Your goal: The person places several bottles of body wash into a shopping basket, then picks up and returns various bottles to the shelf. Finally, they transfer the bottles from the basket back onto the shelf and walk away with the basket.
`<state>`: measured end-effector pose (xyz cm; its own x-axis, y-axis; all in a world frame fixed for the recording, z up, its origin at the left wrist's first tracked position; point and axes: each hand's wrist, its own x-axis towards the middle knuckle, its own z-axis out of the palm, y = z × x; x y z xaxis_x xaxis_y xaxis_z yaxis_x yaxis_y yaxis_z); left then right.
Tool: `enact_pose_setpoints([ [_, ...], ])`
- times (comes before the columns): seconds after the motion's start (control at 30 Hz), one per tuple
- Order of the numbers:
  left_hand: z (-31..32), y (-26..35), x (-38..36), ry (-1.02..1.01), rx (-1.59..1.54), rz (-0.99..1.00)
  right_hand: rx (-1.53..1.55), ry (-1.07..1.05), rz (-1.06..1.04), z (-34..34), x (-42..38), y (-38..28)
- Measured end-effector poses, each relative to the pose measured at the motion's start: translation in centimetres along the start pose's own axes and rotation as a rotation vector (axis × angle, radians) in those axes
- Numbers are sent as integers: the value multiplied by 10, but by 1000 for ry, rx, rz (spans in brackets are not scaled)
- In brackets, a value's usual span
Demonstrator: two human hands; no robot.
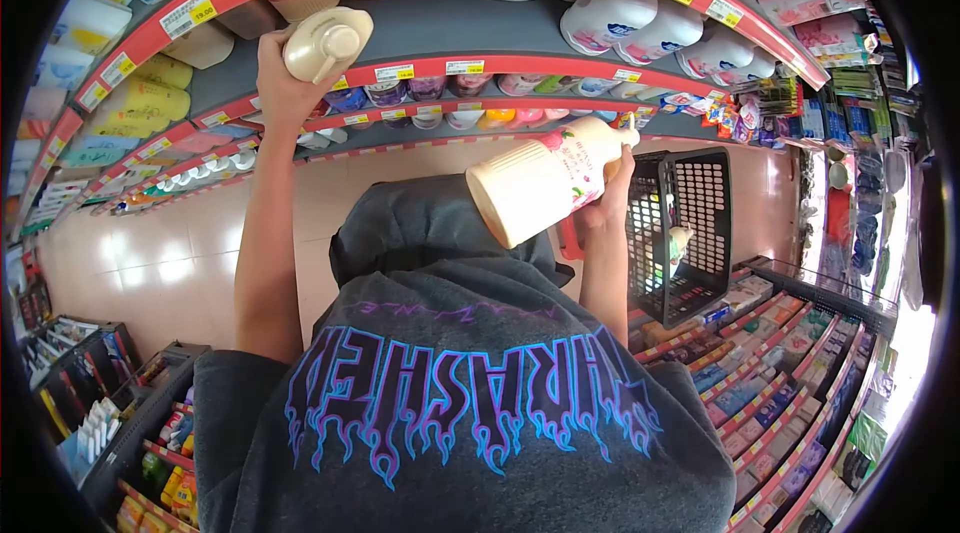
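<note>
My left hand is closed around a cream pump bottle at the edge of the upper shelf; I see it from the top, pump head foremost. With my right hand I grip a second cream pump bottle by its neck end. It is tilted, its base toward the lower left, and shows pink flowers and small print. A black shopping basket is beside my right forearm, with a small light-coloured item in it.
Red-edged shelves with price tags curve ahead, holding several bottles. White bottles stand right of my left hand. Racks of small packets are at lower right, and a dark display stand is at lower left. Tiled floor lies below.
</note>
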<state>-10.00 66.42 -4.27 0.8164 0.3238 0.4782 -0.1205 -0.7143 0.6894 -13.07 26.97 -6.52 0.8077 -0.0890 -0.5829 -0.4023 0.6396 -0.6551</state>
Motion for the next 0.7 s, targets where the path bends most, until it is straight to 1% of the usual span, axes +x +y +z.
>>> enact_pose_setpoints([
  [0.1,4,7,-4,-45,19,21,9,-1,17,-7,3,-5],
  [0.2,13,8,-8,-9,42,49,6,-12,7,-15,4,-10],
  [0.3,14,15,-11,2,82,18,10,-16,14,-23,6,-13],
  [0.4,13,9,-12,-3,77,4,8,1,20,-26,8,-16],
  [0.5,13,4,-13,34,26,46,1,-16,10,-29,10,-20],
  [0.57,8,4,-13,39,62,65,6,-29,5,-29,9,-22],
  [0.6,6,6,-12,41,77,80,14,-29,1,-25,8,-24],
  [0.7,-6,35,-12,70,-6,73,-16,2,-31,-20,6,-31],
])
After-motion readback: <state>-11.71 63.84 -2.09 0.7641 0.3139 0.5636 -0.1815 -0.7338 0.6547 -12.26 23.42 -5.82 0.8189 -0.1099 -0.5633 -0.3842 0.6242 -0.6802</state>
